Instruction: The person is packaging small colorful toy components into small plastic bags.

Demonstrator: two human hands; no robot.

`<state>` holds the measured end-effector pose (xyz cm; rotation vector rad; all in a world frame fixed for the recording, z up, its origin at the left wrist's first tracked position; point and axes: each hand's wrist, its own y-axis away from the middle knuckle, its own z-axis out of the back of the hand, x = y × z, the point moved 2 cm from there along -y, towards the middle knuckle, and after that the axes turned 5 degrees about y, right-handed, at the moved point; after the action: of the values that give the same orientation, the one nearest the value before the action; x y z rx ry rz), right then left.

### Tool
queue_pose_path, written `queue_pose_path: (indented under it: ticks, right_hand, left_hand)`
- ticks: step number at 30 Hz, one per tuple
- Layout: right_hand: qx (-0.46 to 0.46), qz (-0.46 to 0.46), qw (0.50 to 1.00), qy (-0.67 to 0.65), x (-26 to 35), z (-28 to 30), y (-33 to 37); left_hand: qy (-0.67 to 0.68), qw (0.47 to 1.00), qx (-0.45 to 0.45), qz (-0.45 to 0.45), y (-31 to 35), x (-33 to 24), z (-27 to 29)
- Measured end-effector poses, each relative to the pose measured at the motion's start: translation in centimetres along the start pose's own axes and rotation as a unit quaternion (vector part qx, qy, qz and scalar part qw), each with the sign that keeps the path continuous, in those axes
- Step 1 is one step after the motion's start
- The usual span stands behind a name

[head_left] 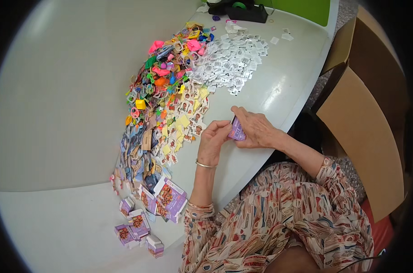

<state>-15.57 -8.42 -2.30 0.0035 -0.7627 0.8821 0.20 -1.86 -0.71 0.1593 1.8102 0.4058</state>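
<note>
A small purple carton (pixel 237 131) is held just above the table between my two hands. My left hand (pixel 212 141) pinches its left side with thumb and fingertips. My right hand (pixel 257 128) wraps round it from the right, hiding part of it. Left of my hands lies a long heap of small colourful plastic toys (pixel 163 75). Beside that heap are cut-out picture pieces and pale yellow slips (pixel 184 120). Beyond my hands spreads a pile of small white printed packets (pixel 231 61). Several purple cartons (pixel 171 198) lie near my left forearm, some with flaps raised.
A black tape dispenser (pixel 254 13) with green tape stands at the table's far end. On the right, a big open cardboard box (pixel 358 118) stands beside the table edge. A pale wall panel (pixel 74 100) borders the heap on the left. Folded dark paper pieces (pixel 138 152) lie along it.
</note>
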Motion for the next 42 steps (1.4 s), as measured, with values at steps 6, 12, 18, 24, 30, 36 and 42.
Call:
queue_pose_path:
  ticks: [6, 12, 18, 24, 30, 36, 42]
  right_hand:
    - [-0.004, 0.013, 1.0, -0.014, 0.4, 0.0, -0.2]
    - [0.026, 0.005, 1.0, 0.006, 0.2, -0.6, -0.2]
    - [0.064, 0.016, 0.997, 0.027, 0.2, -0.4, -0.3]
    - [0.048, 0.007, 0.999, 0.025, 0.1, -0.4, -0.2]
    - [0.065, 0.005, 0.998, 0.021, -0.1, -0.1, 0.0]
    - [0.046, 0.042, 0.998, 0.028, -0.2, -0.3, 0.2]
    - [0.085, 0.021, 0.996, 0.016, 0.2, 0.4, 0.2]
  left_hand:
    - [0.016, 0.995, -0.06, -0.072, 0.1, 0.4, -1.1]
    - [-0.486, 0.822, -0.07, -0.289, -0.7, -0.6, -0.2]
    - [-0.576, 0.784, 0.028, -0.228, -2.3, -1.5, -0.3]
    - [-0.577, 0.773, 0.008, -0.263, -1.0, -0.8, -0.8]
    - [-0.049, 0.998, -0.046, 0.009, 0.0, -0.3, 0.3]
    - [0.147, 0.984, -0.017, 0.103, 0.0, 1.4, 1.0]
    - [0.122, 0.99, -0.05, 0.041, 0.3, 1.8, -0.5]
